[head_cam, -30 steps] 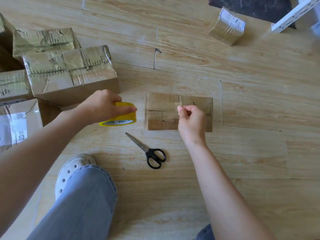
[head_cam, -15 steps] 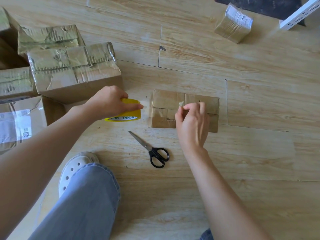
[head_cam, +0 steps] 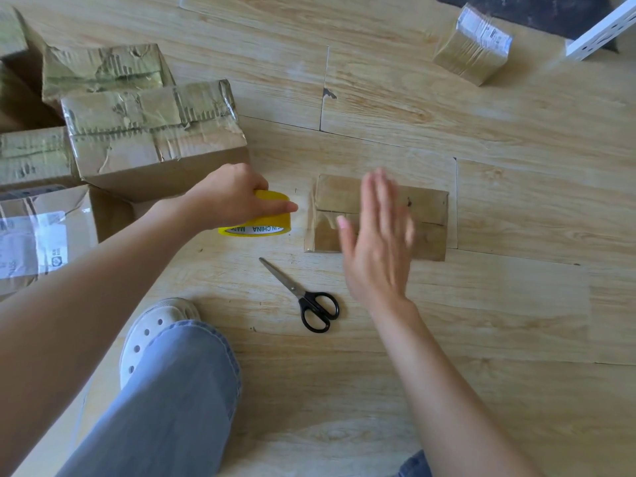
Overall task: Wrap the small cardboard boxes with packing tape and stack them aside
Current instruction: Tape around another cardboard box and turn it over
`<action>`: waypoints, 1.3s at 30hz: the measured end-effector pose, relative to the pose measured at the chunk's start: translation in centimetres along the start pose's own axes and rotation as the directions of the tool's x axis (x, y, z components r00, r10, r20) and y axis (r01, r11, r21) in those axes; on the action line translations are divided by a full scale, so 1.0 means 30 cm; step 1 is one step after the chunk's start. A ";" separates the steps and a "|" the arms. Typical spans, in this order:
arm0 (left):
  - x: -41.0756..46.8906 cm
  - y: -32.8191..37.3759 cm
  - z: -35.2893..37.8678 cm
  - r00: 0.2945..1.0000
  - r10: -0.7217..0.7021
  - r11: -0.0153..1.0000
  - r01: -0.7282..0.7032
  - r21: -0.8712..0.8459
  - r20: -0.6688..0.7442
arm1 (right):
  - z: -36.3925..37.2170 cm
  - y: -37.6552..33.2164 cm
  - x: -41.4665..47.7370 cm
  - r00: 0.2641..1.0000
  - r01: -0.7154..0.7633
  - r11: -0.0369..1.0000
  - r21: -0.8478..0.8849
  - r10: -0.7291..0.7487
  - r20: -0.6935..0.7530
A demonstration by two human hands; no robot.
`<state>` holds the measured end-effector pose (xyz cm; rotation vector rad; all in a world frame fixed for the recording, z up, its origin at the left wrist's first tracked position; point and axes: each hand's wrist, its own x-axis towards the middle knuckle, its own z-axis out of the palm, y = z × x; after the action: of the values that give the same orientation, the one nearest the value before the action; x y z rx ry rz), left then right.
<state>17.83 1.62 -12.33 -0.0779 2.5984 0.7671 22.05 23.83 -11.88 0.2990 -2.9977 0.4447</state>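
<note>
Boxes in a pile (head_cam: 155, 139) are sitting at 10 o'clock, several of them glossy with tape, so a good share of the job is looking done. Whether every one there is finished, I cannot tell. At centre, the flat box (head_cam: 426, 208) is lying on the floor (head_cam: 481, 321). Film is shining over its 9 o'clock end, while its 3 o'clock end is looking barer. I am judging it partly wrapped, with more taping, a cut and the stacking left to do.

Over that box the right hand (head_cam: 378, 242) is spreading flat, fingers straight and holding nothing. Blur is hiding whether it is pressing down. The left hand (head_cam: 230, 197) is gripping the roll (head_cam: 261, 222), which is sitting just at 9 o'clock of the box, and a clear strip seems to be bridging the gap.

Around them, a leg (head_cam: 165, 401) and shoe (head_cam: 155, 325) are filling 7 o'clock. A mat (head_cam: 533, 12) and rack (head_cam: 599, 32) are edging in at 1 o'clock, with a wrapped parcel (head_cam: 471, 46) lying nearby, well apart from the pile and probably needing stacking. Scissors (head_cam: 306, 297) are lying shut at 6 o'clock of the box. Only the left arm is crossing the way to the pile.
</note>
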 end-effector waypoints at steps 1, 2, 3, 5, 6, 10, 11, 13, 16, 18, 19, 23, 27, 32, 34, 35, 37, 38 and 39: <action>-0.001 0.001 0.002 1.000 0.001 1.000 -0.001 0.001 0.001 | 0.011 -0.011 -0.008 0.992 0.091 0.996 -0.008 -0.090 0.091; -0.001 0.001 0.003 1.000 0.000 1.000 0.000 0.001 -0.001 | 0.024 -0.018 -0.016 0.974 0.160 0.987 -0.025 -0.154 0.168; -0.002 0.000 0.003 1.000 -0.001 1.000 0.001 0.000 -0.003 | 0.035 -0.019 -0.023 0.955 0.202 0.978 -0.047 -0.187 0.230; -0.004 -0.003 0.001 1.000 -0.009 1.000 0.009 -0.009 -0.004 | 0.048 -0.004 -0.035 0.942 0.203 0.976 -0.078 -0.173 0.289; -0.005 -0.005 -0.001 1.000 -0.014 1.000 0.014 -0.016 -0.002 | 0.049 0.012 -0.042 0.947 0.176 0.981 -0.080 -0.146 0.286; -0.003 -0.005 0.002 1.000 -0.008 1.000 0.009 -0.007 0.020 | 0.022 0.068 -0.063 0.981 -0.013 0.998 -0.062 0.025 0.191; -0.001 -0.003 0.003 1.000 -0.009 1.000 0.009 0.004 0.024 | 0.011 0.065 -0.055 0.983 -0.039 0.999 -0.038 0.045 0.178; 0.001 0.002 0.005 1.000 -0.010 1.000 0.009 0.028 0.025 | -0.005 0.043 -0.022 0.970 0.033 0.999 -0.008 -0.030 0.243; -0.003 -0.001 -0.002 0.998 0.038 0.999 -0.039 0.019 0.046 | 0.001 -0.005 0.062 0.884 0.267 0.963 -0.032 -0.232 0.407; -0.014 -0.008 -0.020 0.991 0.066 0.994 -0.056 -0.089 0.114 | 0.008 -0.025 0.123 0.846 0.339 0.940 -0.048 -0.282 0.452; -0.021 -0.014 -0.032 0.988 0.068 0.987 -0.046 -0.157 0.138 | 0.007 -0.032 0.144 0.840 0.350 0.935 -0.051 -0.289 0.459; -0.042 -0.046 -0.090 0.971 0.100 0.943 -0.023 -0.333 0.216 | -0.026 -0.048 0.182 0.844 0.307 0.947 0.090 -0.315 0.434; -0.051 -0.033 -0.167 0.964 0.149 0.947 -0.074 -0.313 0.221 | -0.087 -0.018 0.198 0.884 0.201 0.941 0.274 -0.295 0.364; -0.016 0.054 -0.238 0.978 0.208 0.978 -0.207 -0.037 0.028 | -0.145 0.031 0.189 0.933 0.082 0.919 0.386 -0.206 0.294; -0.012 0.058 -0.251 0.988 0.127 0.984 -0.115 0.134 -0.085 | -0.166 0.054 0.182 0.943 0.043 0.905 0.424 -0.176 0.282; -0.016 0.054 -0.255 0.989 0.090 0.987 -0.072 0.144 -0.120 | -0.175 0.067 0.178 0.943 0.028 0.892 0.451 -0.173 0.284; -0.029 0.046 -0.264 0.990 0.082 0.995 -0.075 0.068 -0.110 | -0.188 0.095 0.162 0.944 -0.007 0.862 0.506 -0.161 0.287; -0.037 0.037 -0.272 0.991 0.111 0.994 -0.113 -0.014 -0.078 | -0.192 0.108 0.151 0.947 -0.029 0.846 0.533 -0.147 0.286; -0.044 0.033 -0.279 0.988 0.150 0.981 -0.154 -0.119 -0.042 | -0.198 0.123 0.144 0.951 -0.056 0.830 0.555 -0.125 0.283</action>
<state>15.63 -2.07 -4.97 0.0729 2.6093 0.9869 17.47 28.26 -6.71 0.5064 -3.0658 1.4032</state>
